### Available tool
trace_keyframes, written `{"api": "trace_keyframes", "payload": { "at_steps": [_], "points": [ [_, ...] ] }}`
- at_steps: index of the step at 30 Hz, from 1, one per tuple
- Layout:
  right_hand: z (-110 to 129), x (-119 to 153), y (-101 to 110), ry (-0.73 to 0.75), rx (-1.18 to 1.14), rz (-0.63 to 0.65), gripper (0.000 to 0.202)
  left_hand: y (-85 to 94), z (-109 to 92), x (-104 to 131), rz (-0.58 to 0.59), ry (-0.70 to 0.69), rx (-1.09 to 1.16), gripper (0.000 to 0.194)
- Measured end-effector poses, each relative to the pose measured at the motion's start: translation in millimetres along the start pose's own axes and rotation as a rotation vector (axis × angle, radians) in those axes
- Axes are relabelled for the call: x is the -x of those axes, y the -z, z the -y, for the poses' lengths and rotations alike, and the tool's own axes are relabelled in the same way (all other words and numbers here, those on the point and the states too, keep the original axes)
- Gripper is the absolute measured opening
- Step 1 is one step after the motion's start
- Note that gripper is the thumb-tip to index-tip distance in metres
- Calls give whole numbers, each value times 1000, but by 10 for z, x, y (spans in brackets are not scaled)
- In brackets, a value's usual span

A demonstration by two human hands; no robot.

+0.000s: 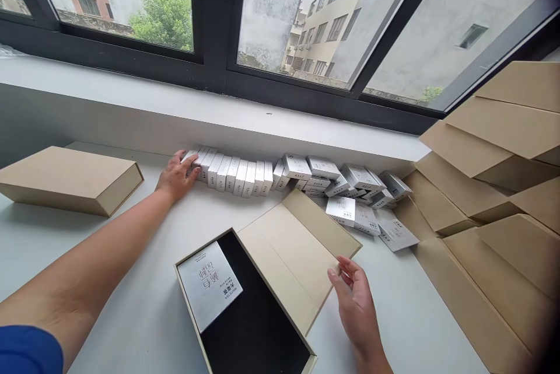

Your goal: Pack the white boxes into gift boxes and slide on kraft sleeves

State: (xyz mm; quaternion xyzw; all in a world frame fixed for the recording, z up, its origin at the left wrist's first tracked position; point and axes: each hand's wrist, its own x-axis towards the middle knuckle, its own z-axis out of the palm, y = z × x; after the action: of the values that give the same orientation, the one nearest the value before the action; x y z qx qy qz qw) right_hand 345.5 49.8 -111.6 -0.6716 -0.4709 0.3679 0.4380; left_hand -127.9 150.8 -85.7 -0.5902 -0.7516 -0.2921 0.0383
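A beige gift box [245,304] lies open before me, its lid [289,257] folded back to the right. One flat silver tea box [210,283] sits in its left corner on a black lining [254,327]. My left hand [177,175] reaches to the left end of a row of upright silver tea boxes [236,175], thumb and fingers closed around the end one, which they partly cover. At the lid's right edge is my right hand [354,301], thumb and fingertips pinching the edge.
A closed beige box [74,178] lies at the left on the white table [144,292]. More silver boxes [359,181] are piled loosely right of the row. Stacked beige boxes [490,199] rise at the right. Behind the table runs a white window ledge [271,120].
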Motion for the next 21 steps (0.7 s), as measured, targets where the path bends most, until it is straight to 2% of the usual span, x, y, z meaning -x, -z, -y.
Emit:
{"api": "trace_keyframes", "payload": {
  "at_steps": [5, 11, 16, 21],
  "points": [
    [-31, -50, 20, -27, 13, 2, 67, -78, -119, -105, -15, 120, 6, 60],
    [72, 76, -52, 2, 78, -29, 65, -97, -92, -96, -73, 120, 153, 52],
    [92, 83, -59, 2, 70, -24, 63, -24, -54, -58, -224, 252, 408, 57],
    [-1, 21, -7, 12, 25, -13, 64, 170, -148, -68, -293, 334, 676, 41]
  ]
}}
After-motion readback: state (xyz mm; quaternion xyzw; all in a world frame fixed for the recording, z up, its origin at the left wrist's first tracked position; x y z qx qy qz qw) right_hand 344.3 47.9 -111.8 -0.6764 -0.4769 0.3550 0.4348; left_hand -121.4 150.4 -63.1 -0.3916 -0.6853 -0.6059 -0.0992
